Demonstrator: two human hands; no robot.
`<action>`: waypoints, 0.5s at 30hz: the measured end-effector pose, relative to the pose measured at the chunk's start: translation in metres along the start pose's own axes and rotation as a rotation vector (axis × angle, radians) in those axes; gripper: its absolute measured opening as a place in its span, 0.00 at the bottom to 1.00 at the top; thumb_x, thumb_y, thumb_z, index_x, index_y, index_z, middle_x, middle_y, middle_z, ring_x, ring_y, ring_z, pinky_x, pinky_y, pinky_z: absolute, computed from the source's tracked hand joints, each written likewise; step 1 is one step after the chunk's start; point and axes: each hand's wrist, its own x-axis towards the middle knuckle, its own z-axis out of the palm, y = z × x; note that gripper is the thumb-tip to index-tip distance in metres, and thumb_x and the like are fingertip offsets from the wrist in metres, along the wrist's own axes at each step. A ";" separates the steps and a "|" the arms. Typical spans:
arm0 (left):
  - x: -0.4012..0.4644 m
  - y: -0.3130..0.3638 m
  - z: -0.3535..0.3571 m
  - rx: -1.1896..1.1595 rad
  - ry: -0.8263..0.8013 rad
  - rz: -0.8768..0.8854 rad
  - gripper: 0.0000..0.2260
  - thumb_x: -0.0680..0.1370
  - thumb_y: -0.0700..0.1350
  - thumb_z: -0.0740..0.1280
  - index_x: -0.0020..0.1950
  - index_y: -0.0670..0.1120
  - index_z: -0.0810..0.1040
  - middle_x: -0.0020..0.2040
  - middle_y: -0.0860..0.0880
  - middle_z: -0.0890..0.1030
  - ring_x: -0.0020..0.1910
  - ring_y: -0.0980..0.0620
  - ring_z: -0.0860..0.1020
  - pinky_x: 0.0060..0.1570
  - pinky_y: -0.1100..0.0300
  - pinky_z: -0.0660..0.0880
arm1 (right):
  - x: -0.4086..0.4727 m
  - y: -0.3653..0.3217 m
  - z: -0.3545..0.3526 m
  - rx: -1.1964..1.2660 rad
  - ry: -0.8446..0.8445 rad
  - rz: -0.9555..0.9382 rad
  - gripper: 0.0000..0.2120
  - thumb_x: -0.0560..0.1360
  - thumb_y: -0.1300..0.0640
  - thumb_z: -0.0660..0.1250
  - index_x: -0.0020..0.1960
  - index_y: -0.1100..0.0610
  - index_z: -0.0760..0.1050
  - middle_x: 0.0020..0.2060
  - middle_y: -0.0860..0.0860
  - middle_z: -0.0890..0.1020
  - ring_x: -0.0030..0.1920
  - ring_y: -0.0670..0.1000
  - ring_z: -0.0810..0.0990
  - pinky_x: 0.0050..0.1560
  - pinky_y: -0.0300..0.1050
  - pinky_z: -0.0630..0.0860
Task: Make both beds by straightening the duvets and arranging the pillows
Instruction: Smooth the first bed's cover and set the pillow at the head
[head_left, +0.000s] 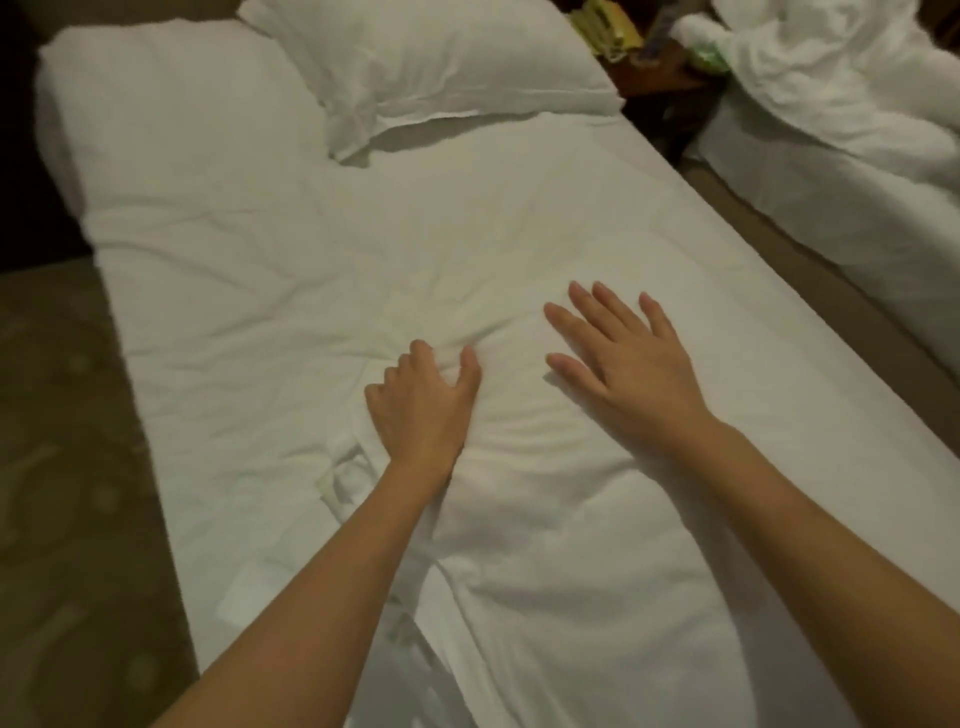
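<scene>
The duvet (322, 270) lies across the near bed, creased around my hands. My left hand (423, 400) curls into it, bunching a fold; my right hand (623, 364) rests flat, fingers spread. It looks soft, light and limp, so I judge edges and corners the best hold. I can read no label or writing.

Dim, warm, soft, edge-warped
</scene>
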 end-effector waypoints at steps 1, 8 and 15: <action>0.001 -0.001 -0.003 -0.004 0.009 0.010 0.22 0.79 0.62 0.53 0.51 0.43 0.72 0.50 0.42 0.80 0.50 0.41 0.76 0.53 0.50 0.64 | 0.012 -0.003 0.001 -0.004 -0.007 -0.032 0.34 0.74 0.32 0.36 0.77 0.42 0.53 0.77 0.44 0.52 0.77 0.45 0.46 0.75 0.52 0.41; -0.024 -0.026 -0.021 -0.049 0.098 -0.029 0.19 0.77 0.63 0.58 0.42 0.48 0.66 0.41 0.43 0.81 0.36 0.47 0.63 0.42 0.55 0.59 | 0.075 -0.027 0.027 -0.029 -0.021 -0.313 0.36 0.72 0.30 0.41 0.69 0.46 0.70 0.69 0.47 0.72 0.71 0.50 0.66 0.73 0.57 0.51; -0.058 -0.074 0.017 -0.024 0.155 -0.041 0.19 0.78 0.64 0.54 0.36 0.50 0.63 0.30 0.52 0.72 0.31 0.47 0.70 0.37 0.55 0.64 | 0.058 -0.038 0.093 -0.115 0.307 -0.450 0.27 0.79 0.36 0.51 0.45 0.56 0.77 0.37 0.52 0.77 0.42 0.56 0.76 0.65 0.57 0.64</action>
